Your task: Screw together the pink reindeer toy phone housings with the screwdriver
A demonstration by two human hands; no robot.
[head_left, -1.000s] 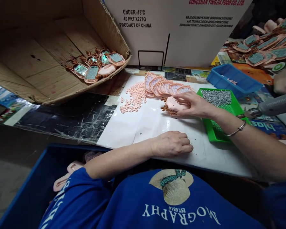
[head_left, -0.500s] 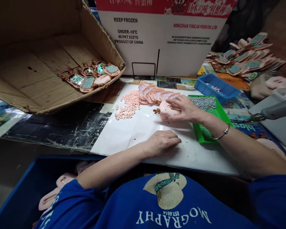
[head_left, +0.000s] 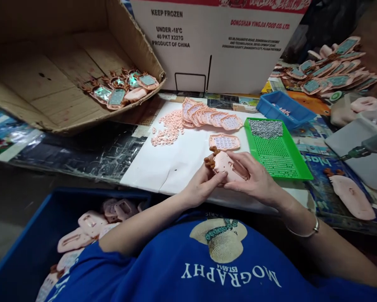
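My left hand (head_left: 197,187) and my right hand (head_left: 258,178) both grip a pink plastic toy casing (head_left: 225,162) with brown antlers, held above the front of the white board (head_left: 150,170). My left thumb presses on its face, while the right fingers wrap its far end. Just beyond lies a pink-rimmed panel with pale lilac keys (head_left: 224,141). Behind it, similar panels (head_left: 207,115) overlap in a row beside a heap of small pink pieces (head_left: 167,126). To the right, a green perforated tray (head_left: 289,161) holds a pile of silvery screws (head_left: 265,128).
A tilted cardboard box (head_left: 43,90) at left contains several finished-looking antlered toys. Below it, a blue bin (head_left: 21,239) holds pink casings. At right are a blue tray (head_left: 285,111), a power screwdriver (head_left: 372,144), another casing (head_left: 353,197) and stacked toys (head_left: 329,71).
The casing has come toward my body, off the keyed panel, which now shows on the board. My left hand has risen from the board and taken hold of the casing too.
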